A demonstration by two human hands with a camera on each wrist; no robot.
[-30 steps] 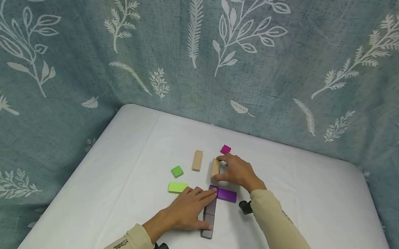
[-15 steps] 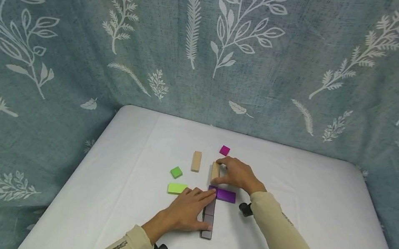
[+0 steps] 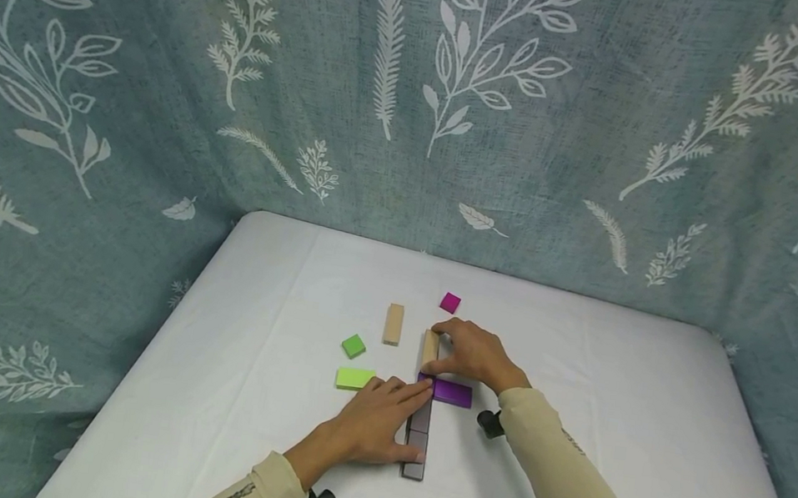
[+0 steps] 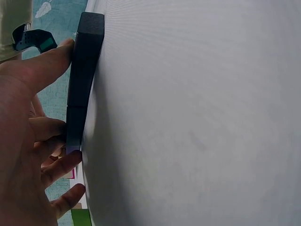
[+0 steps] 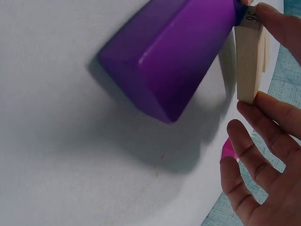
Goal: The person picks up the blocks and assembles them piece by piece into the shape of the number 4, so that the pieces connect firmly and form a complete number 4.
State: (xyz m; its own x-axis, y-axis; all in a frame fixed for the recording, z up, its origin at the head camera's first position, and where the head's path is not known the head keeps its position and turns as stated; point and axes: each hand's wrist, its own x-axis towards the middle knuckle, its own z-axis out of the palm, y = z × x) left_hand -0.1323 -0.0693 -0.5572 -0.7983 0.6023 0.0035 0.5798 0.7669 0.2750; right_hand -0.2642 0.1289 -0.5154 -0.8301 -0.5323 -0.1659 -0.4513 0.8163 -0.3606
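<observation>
My right hand [image 3: 475, 357] pinches a pale wooden block [image 3: 429, 350] lengthwise, thumb at its near end and fingers at its far end. That near end is right at the far end of a straight row of dark grey blocks [image 3: 420, 420] tipped with purple. My left hand [image 3: 372, 422] rests on the row, its thumb on a near block and its index fingertip on the purple part; the other fingers lie to the left. A purple block [image 5: 178, 52] juts out from the row's right side. The left wrist view shows the dark row [image 4: 87, 66] along my thumb and fingers.
Left of the row lie a lime block [image 3: 352, 378], partly behind my left fingers, and a small green square block [image 3: 353, 346]. Another wooden block [image 3: 393, 324] and a magenta square block [image 3: 450, 302] lie farther back on the white table [image 3: 579, 374].
My right hand has drawn the wooden block toward me, bringing it up to the purple end of the row. My left hand has stayed in place.
</observation>
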